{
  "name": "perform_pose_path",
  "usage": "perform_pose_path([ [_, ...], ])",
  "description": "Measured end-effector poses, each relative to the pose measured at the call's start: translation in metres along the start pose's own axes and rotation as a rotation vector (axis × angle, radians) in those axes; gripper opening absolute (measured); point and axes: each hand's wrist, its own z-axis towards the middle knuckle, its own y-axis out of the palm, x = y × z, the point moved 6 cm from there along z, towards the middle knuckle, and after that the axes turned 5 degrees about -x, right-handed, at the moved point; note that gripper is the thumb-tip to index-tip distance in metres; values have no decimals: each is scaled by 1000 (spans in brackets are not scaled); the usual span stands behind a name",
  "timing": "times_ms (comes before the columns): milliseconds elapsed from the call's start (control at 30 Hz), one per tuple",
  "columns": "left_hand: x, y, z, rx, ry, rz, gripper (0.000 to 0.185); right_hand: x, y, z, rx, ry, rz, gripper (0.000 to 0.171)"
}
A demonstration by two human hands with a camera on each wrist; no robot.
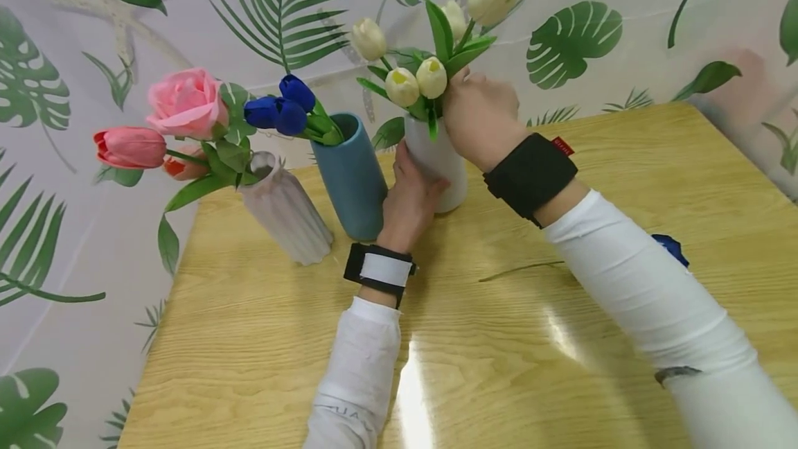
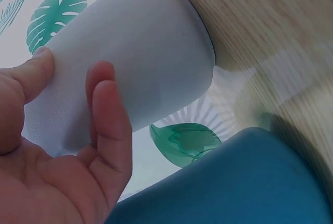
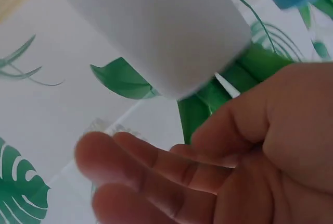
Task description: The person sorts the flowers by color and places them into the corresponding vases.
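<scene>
The person leans both arms in over the wooden table (image 1: 561, 366), white sleeves stretched toward a white vase (image 1: 450, 172) that stands near the far edge, just right of a blue vase (image 1: 352, 175). The left hand (image 1: 408, 199) comes up from below, wrist bent back, and wraps the white vase's lower body, thumb on one side and fingers on the other. The right hand (image 1: 480, 116) reaches in from the right, higher up, its back toward the head camera, at the mouth of the vase among the green leaves of the cream tulips (image 1: 416, 82). From the head view I cannot tell whether those fingers hold a stem.

The left wrist camera settles the left grasp: the thumb and fingers (image 2: 106, 114) lie curled against the white vase (image 2: 135, 62), with the blue vase (image 2: 244, 187) close beside it and the table (image 2: 270, 36) beyond its base.

The right wrist camera shows what the head view hides: the right hand's fingers (image 3: 135, 166) are loosely stretched and blurred, just beside the rim of the white vase (image 3: 156, 26) and the green leaves (image 3: 234, 83), with nothing plainly pinched between them.

Farther left on the table a ribbed pale vase (image 1: 287, 213) carries a pink rose (image 1: 187, 102), and blue flowers (image 1: 280, 109) lean from the blue vase.
</scene>
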Motion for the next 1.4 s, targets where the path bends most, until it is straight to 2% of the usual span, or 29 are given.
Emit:
perform_pose_path([
  [100, -1, 0, -1, -3, 1, 8, 92, -5, 10, -4, -31, -17, -51, 42],
  [167, -1, 0, -2, -7, 7, 6, 92, -6, 19, -8, -13, -16, -39, 41],
  [267, 0, -1, -3, -8, 10, 0, 92, -3, 31, -15, 72, -6, 29, 42],
  [367, 1, -2, -3, -5, 8, -3, 92, -1, 38, -22, 214, -53, 73, 44],
  [433, 1, -3, -2, -3, 9, 3, 92, 3, 43, -25, 250, -68, 146, 45],
  [500, 2, -3, -2, -5, 9, 5, 92, 7, 48, -25, 223, -55, 287, 46],
  [600, 2, -3, -1, -9, 8, 5, 92, 14, 55, -25, 130, 15, 535, 50],
  [700, 1, -2, -1, -8, 7, 1, 92, 16, 61, -28, 89, 36, 658, 52],
  [1000, 2, -3, -1, 8, 23, 53, 92, 9, 88, -52, 24, -25, 810, 64],
  [1233, 3, -5, -7, -30, -7, 91, 87, 3, 112, -64, -19, -53, 833, 69],
  [1400, 7, -10, -13, -54, -7, 163, 80, 0, 121, -69, -47, -82, 831, 71],
])
